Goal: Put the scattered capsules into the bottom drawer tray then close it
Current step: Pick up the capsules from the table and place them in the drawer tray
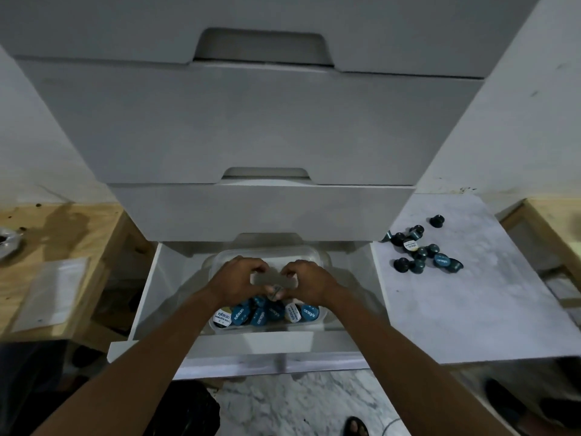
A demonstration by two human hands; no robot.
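Two hands meet over the clear tray (317,256) in the open bottom drawer (147,287), low centre: left hand (239,280) and right hand (309,280), fingers curled, together pinch a flat grey strip (273,281). Roughly eight blue capsules (270,313) lie in the tray. About a dozen scattered capsules (421,248) remain on the marble slab (471,297) at right.

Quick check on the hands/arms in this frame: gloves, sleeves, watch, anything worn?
Nothing worn that shows. The left hand and right hand are bare, no gloves, no rings visible. Both forearms are bare up to the frame edge: no sleeves, watch or wristband in view.
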